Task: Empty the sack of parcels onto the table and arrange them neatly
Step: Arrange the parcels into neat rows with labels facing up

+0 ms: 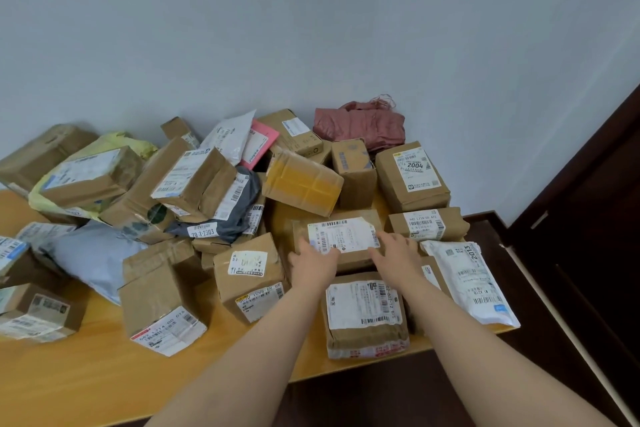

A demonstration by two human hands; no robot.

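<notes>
Several cardboard parcels and mailer bags lie heaped on a wooden table [86, 378]. My left hand [313, 262] and my right hand [398, 253] both rest on a flat brown parcel [346, 236] with a white label, one at each near corner, fingers fairly straight. In front of it lies another brown parcel [363, 315] with a large white label. The crumpled pink sack [360, 125] lies at the back against the wall. A box marked 2004 [412, 177] stands at the right rear.
A white padded mailer [471, 281] overhangs the table's right edge. A grey bag [90, 253] and a yellow bag [114, 146] lie in the left heap. Dark wooden furniture [588, 218] stands to the right. The wall is close behind.
</notes>
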